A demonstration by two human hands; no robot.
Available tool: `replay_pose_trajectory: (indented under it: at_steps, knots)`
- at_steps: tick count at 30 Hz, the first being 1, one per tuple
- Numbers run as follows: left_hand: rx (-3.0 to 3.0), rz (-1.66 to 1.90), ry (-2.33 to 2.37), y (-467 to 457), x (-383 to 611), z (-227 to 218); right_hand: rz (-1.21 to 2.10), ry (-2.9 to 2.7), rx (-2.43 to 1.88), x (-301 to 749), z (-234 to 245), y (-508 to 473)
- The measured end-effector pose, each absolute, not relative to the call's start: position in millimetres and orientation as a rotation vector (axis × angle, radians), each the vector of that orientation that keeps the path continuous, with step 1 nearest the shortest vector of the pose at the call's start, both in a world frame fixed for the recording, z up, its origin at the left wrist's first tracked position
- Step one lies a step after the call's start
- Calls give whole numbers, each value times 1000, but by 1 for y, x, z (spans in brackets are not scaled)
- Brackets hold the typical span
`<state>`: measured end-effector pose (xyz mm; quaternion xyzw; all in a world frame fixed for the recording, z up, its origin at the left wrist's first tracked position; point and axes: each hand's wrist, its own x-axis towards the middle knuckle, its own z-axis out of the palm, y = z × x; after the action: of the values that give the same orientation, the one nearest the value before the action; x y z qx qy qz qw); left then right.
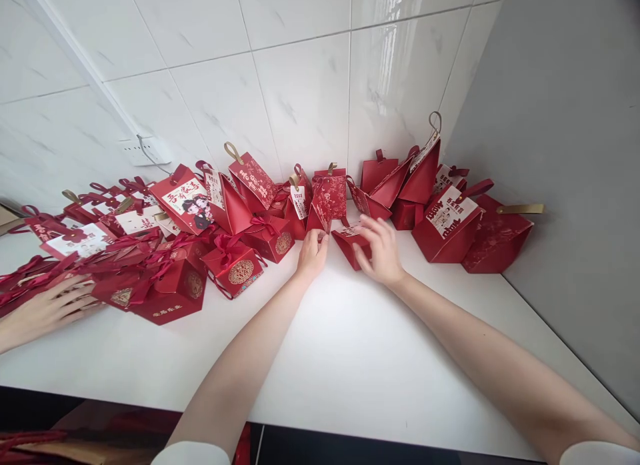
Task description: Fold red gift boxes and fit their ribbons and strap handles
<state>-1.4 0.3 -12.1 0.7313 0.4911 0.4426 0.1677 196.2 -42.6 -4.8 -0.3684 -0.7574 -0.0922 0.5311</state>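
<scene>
Both my arms reach forward over a white table (350, 345). My left hand (311, 253) touches the lower edge of a red patterned gift box (327, 201), its fingers curled at the box's base. My right hand (381, 249) rests with fingers spread and curved over a small red gift box (353, 241) lying on the table between my hands. A row of several red gift boxes with ribbons and tags stands along the wall behind them.
Another person's hand (47, 311) lies at the left edge on a heap of red boxes (165, 285). More red boxes (450, 228) fill the right corner by a grey wall. A white socket with a cable (147, 151) sits on the tiled wall.
</scene>
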Motion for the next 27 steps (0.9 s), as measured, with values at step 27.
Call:
replay_pose_trajectory:
  at_steps: [27]
  knots:
    - [2181,1567,1073,-21,12,4,197,-1507,-909,181,-4,-51]
